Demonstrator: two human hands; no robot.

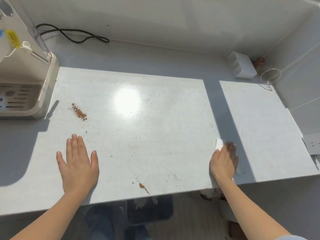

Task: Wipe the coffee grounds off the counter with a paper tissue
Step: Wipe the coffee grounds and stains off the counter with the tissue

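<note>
The right hand (224, 161) is laid flat, fingers straight, on the paper tissue (218, 144), which is pressed against the counter (164, 135) near its front edge; nothing is gripped. The left hand (78, 163) is spread palm down on the bare surface and holds nothing. For a clean wipe, the tissue would best be pressed under the whole palm and drawn leftward in one steady sweep, so that grounds are gathered ahead of it rather than smeared or pushed over the edge. The nearer streak of coffee grounds (143, 186) is found between the two hands, close to the front edge and apart from both. The larger patch of coffee grounds (79, 112) lies beyond the left hand's fingertips, near the coffee machine (22, 75), well apart from the tissue; fine specks are scattered between
</note>
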